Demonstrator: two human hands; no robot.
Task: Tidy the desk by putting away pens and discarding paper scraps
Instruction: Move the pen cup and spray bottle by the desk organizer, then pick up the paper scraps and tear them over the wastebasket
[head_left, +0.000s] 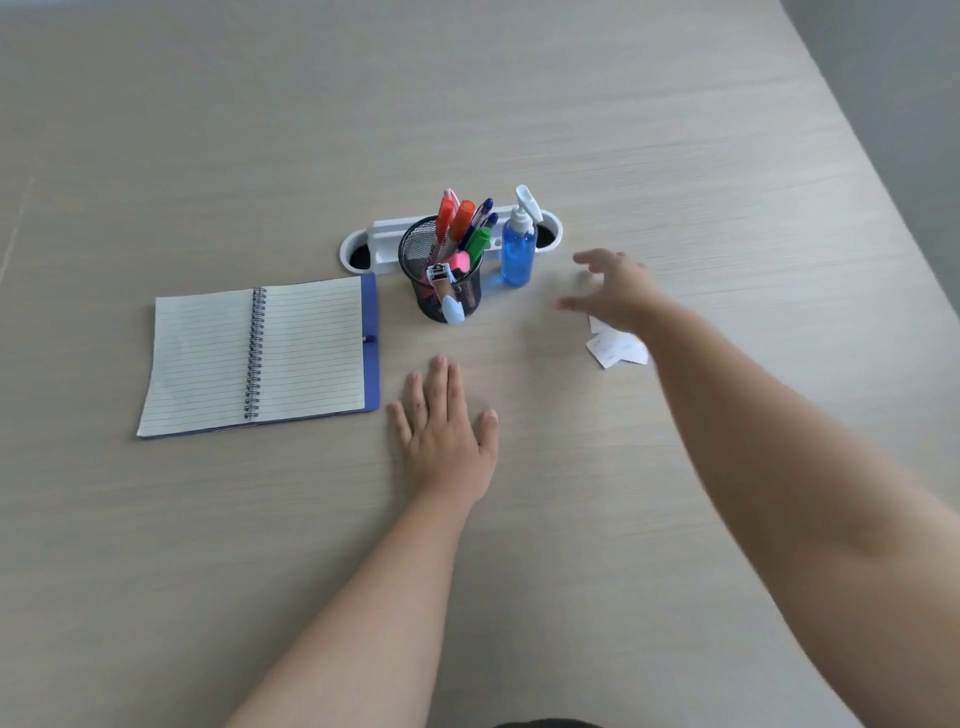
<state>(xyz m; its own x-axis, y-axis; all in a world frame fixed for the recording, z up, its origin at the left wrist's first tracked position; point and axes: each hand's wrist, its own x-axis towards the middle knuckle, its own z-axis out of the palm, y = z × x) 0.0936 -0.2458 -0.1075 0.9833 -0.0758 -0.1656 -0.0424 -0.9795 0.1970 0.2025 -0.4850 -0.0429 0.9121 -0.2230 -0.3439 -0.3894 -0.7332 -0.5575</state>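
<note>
A black mesh pen holder (441, 288) stands mid-desk, holding several coloured pens and markers (460, 221) and a pink item. White paper scraps (615, 347) lie on the desk to its right, partly hidden by my wrist. Blurred, my right hand (613, 288) hovers just above and beyond the scraps, fingers spread, holding nothing. My left hand (447, 431) rests flat on the desk in front of the holder, palm down, empty.
An open spiral notebook (254, 353) with a blue cover lies to the left. A blue spray bottle (518, 244) stands right of the holder, in front of a white cable grommet (387, 236). The desk's curved right edge (883, 218) runs diagonally.
</note>
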